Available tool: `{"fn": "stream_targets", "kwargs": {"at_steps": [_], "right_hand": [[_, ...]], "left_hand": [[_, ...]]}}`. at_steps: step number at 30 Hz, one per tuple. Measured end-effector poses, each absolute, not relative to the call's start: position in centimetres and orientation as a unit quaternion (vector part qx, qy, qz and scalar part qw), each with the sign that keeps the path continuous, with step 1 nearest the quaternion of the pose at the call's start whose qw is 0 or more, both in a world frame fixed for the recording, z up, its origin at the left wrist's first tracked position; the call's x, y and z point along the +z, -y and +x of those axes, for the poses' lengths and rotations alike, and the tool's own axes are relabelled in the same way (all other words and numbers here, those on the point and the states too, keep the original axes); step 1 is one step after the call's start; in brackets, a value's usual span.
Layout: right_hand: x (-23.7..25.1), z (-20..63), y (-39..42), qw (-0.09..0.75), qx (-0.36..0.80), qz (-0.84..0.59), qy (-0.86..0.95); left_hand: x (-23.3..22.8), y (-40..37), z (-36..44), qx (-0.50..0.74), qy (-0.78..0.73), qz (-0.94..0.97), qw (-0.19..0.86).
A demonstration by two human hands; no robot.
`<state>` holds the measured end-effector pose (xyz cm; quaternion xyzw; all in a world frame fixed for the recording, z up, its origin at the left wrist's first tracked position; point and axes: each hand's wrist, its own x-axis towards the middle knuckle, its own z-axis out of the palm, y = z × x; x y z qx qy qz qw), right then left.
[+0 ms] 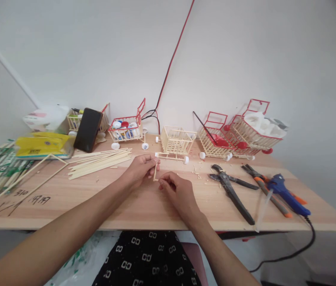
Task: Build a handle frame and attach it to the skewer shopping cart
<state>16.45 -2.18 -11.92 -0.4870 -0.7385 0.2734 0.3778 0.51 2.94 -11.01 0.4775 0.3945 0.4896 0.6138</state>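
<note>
I pinch a short stick piece (155,173) upright between both hands: my left hand (140,169) closed on its top, my right hand (176,190) gripping its lower end, just above the surface (126,202), steadying it. Loose sticks (99,161) lie left, within reach.

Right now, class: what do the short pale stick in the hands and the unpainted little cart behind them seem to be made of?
The short pale stick, pinched by both hands, looks like bare matte wood or bamboo: cream, thin, straight. The unpainted little cart seems built from similar cream sticks, with white wheels, perhaps plastic.
</note>
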Motion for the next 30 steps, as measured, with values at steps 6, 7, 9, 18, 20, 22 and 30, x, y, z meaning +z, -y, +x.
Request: {"fn": "stream_targets", "kwargs": {"at_steps": [6,7,9,18,20,22,30], "right_hand": [[-12.04,16.40,2.12,0.381,0.274,-0.486,0.737],[-12.03,16.39,2.13,0.381,0.275,-0.487,0.736],[-11.95,16.36,2.18,0.382,0.276,-0.488,0.735],[-11.68,16.33,2.37,0.387,0.284,-0.489,0.729],[-11.81,16.36,2.33,0.385,0.288,-0.490,0.727],[-11.93,16.41,2.28,0.382,0.292,-0.490,0.728],[-11.88,16.54,2.24,0.373,0.275,-0.481,0.744]], "left_hand": [[-10.88,-2.85,0.51,0.494,-0.392,0.473,0.614],[-10.85,-2.84,0.51,0.494,-0.391,0.474,0.615],[-10.79,-2.82,0.51,0.492,-0.388,0.473,0.619],[-10.63,-2.93,0.45,0.494,-0.382,0.464,0.628],[-10.55,-2.92,0.40,0.496,-0.382,0.464,0.626],[-10.47,-2.92,0.37,0.498,-0.385,0.464,0.624],[-10.55,-2.99,0.32,0.500,-0.387,0.469,0.617]]}}
